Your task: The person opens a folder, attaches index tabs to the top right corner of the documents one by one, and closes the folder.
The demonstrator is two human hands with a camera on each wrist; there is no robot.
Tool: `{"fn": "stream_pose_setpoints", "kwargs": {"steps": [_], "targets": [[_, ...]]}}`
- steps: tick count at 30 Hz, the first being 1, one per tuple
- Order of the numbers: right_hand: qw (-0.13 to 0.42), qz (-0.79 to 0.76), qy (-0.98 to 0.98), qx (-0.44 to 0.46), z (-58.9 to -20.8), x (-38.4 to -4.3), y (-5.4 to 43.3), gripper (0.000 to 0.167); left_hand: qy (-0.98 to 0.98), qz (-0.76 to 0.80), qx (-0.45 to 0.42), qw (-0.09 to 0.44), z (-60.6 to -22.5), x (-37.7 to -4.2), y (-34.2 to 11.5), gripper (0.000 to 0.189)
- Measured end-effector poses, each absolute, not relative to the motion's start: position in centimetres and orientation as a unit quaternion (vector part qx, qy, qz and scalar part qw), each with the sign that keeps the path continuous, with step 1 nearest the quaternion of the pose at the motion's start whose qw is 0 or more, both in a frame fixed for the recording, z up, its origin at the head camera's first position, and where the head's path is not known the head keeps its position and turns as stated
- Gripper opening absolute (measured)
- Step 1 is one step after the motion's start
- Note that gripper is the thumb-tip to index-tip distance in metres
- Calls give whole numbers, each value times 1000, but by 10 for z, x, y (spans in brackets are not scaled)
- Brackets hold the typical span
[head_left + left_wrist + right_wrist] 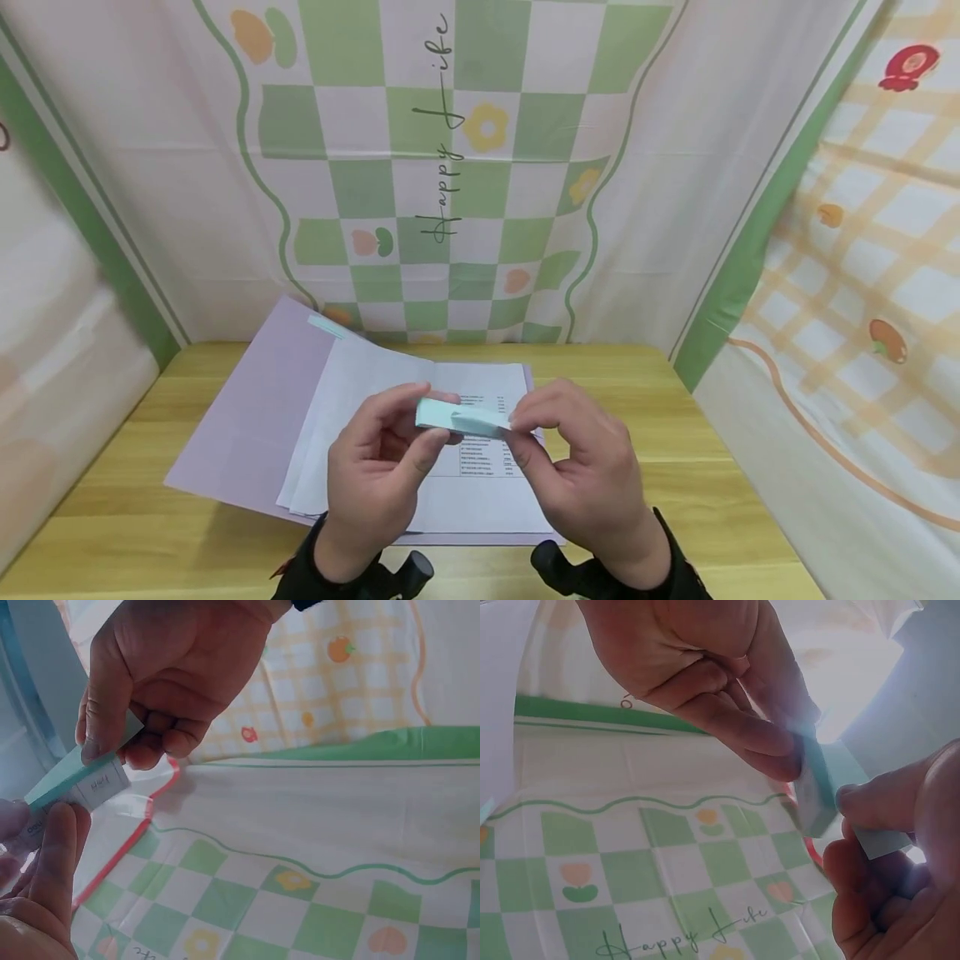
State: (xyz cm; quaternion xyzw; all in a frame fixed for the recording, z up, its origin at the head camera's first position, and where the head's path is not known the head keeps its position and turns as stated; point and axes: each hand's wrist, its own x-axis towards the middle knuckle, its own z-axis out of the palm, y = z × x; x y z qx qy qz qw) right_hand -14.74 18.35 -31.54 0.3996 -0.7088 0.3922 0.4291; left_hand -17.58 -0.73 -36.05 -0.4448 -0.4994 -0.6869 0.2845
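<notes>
Both hands meet over an open document folder, around a narrow pale green pad of sticky notes [435, 414]. My left hand [375, 471] grips the pad's left end between thumb and fingers. At the other end, my right hand [581, 458] pinches a thin green sticky note [885, 841] between thumb and index finger; in the right wrist view it stands at an angle to the pad. Printed lettering shows on the pad's white underside [101, 784] in the left wrist view. Below lies a white sheet with a printed table [483, 500], partly hidden by the hands.
The lavender folder [247, 417] lies on the wooden table [675, 500], its left cover raised. Loose white pages [360, 367] lean to the left, with a pale green strip [327, 326] at their top edge. Patterned curtains [487, 192] enclose the table at the back and sides.
</notes>
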Motion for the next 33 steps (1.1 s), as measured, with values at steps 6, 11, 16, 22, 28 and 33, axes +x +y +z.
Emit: {"fn": "stream_pose_setpoints", "kwargs": {"steps": [6,11,16,22,28,33], "targets": [[425,396,-712,395,-317,-149,185,18,-514,-668,-454,290,-360,-177,-8,26],[415,403,-721,382,-319,-150,194,9,-624,-605,-396,296,-361,-180,-8,18],[407,388,-746,356,-323,-151,209,10,-748,-454,-378,303,-381,-187,12,18],[416,350,-769,336,-329,-150,225,12,-810,-341,-433,201,-424,-182,57,24],[418,331,-785,315,-336,-147,241,9,-837,-285,-456,99,-446,-181,91,31],[421,317,-796,296,-339,-146,253,25,-848,-194,-486,87,-451,-179,119,19]]}}
